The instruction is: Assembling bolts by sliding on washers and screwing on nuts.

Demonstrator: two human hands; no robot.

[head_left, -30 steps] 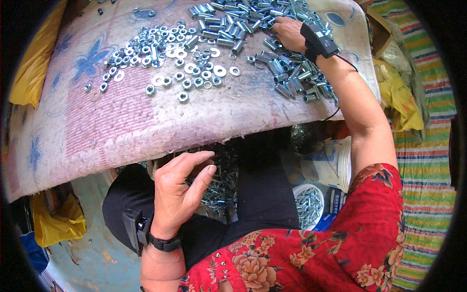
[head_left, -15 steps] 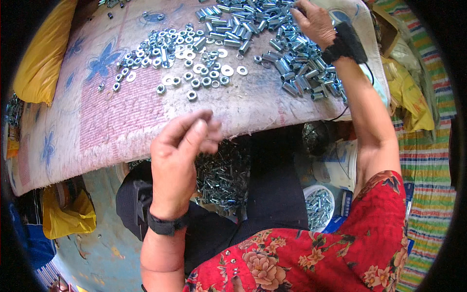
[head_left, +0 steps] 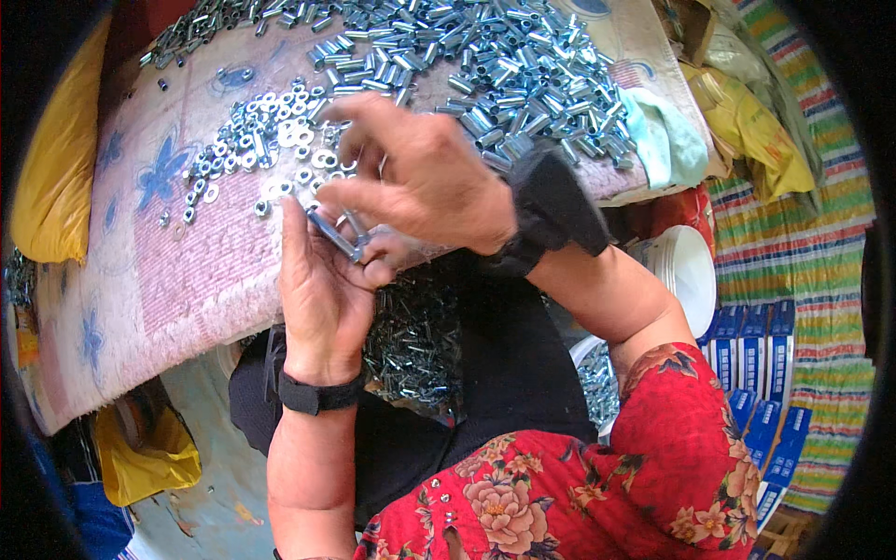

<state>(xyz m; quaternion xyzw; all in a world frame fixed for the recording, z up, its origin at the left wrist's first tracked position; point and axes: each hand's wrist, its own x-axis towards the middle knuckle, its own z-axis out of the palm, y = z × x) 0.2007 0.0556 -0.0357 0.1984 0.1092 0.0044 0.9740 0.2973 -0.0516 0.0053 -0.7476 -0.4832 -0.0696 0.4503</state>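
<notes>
My left hand [head_left: 322, 303] is turned palm up just past the table's near edge, thumb upright. Shiny metal sleeves [head_left: 334, 233] lie across its curled fingers; at least two show, partly blurred. Right above them hovers my right hand [head_left: 425, 173], its thumb and fingers apart and bent, with nothing visible between them. Beyond the hands, a heap of metal sleeves [head_left: 532, 84] covers the far right of the cloth-covered table [head_left: 201, 280]. Hex nuts and flat washers [head_left: 266, 131] are spread to the left of my right hand, which hides some of them.
A container of small metal parts [head_left: 411, 345] sits below the table edge by my lap. To the right are a white bucket [head_left: 686, 280], a tub of metal parts [head_left: 597, 378] and blue boxes [head_left: 751, 359]. A pale green cloth [head_left: 663, 140] hangs over the table's right corner.
My right hand has come from the far sleeve heap back to my left hand. Metal sleeves now show in my left hand, which has turned palm up. The view has shifted slightly.
</notes>
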